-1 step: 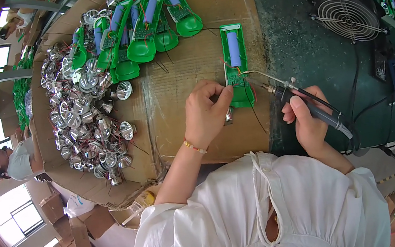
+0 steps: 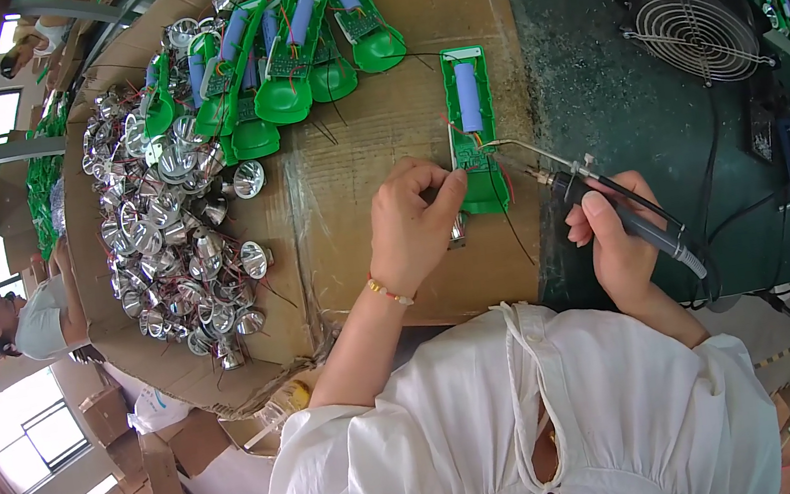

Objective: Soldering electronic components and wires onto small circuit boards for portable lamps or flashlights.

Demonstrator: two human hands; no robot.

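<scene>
My right hand (image 2: 621,240) grips a soldering iron (image 2: 654,233) with a thin metal solder-feed tube (image 2: 543,151) along it. Its tip reaches the small green circuit board (image 2: 471,157) in an open green plastic housing (image 2: 486,202). A blue-purple cylindrical battery (image 2: 468,97) lies in the housing's far half, with short coloured wires running to the board. At the board's left edge, the thumb and forefinger of my left hand (image 2: 415,209) are pinched together; what they hold is hidden. Below these fingertips, part of a silver reflector cup (image 2: 457,230) shows beside the housing.
Many silver reflector cups with wires (image 2: 180,227) pile up in a cardboard tray at left. Several green housings with batteries (image 2: 287,55) lie at the far left. A black fan with a wire guard (image 2: 695,35) stands at right, cables near it. Another person (image 2: 32,320) sits beyond the tray.
</scene>
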